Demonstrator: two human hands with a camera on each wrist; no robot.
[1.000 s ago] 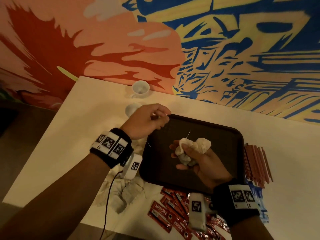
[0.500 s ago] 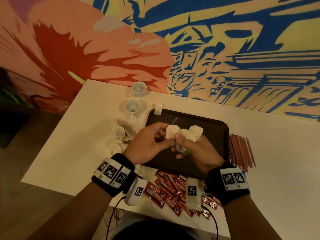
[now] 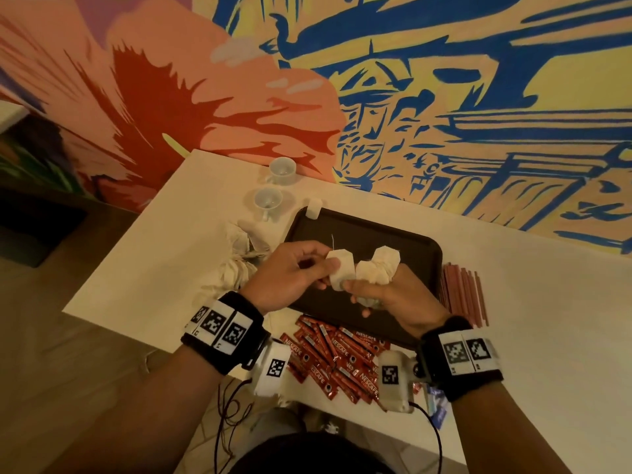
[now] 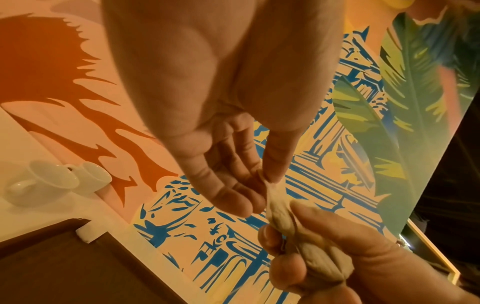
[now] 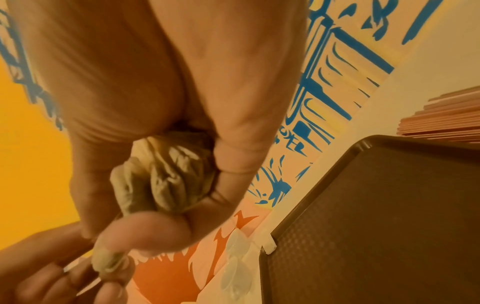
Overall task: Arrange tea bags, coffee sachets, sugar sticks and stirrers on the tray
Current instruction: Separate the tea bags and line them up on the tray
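The left hand (image 3: 287,275) pinches one tea bag (image 3: 340,268) between thumb and fingertips (image 4: 233,203); the other fingers are only a little bent. The right hand (image 3: 393,295) is curled tight around a bunch of tea bags (image 3: 378,268), and the bags poke out above its fingers. The two hands touch in the middle of the frame, and the pinched bag sits right beside the bunch. A thin string sticks up from the pinched bag.

Both hands are over the dark tray (image 3: 417,248). The tray floor around the hands is bare on the upper and right side. One small white thing (image 3: 314,208) sits on the tray's upper left corner; I cannot tell what it is.

More tea bags (image 3: 236,258) lie in a loose pile on the white table (image 3: 547,302), just left of the tray. Two white cups (image 3: 273,186) stand above that pile, near the painted wall (image 3: 444,97). Red-brown stirrers (image 3: 463,292) lie in a row just right of the tray edge. Red coffee sachets (image 3: 337,357) are heaped below the tray, between the two wrists. Something blue (image 3: 437,405) peeks out by the right wrist, mostly hidden by the wristband, so I cannot tell what it is.

In the right wrist view the bags in the fist look crumpled, and how many there are is hard to tell.
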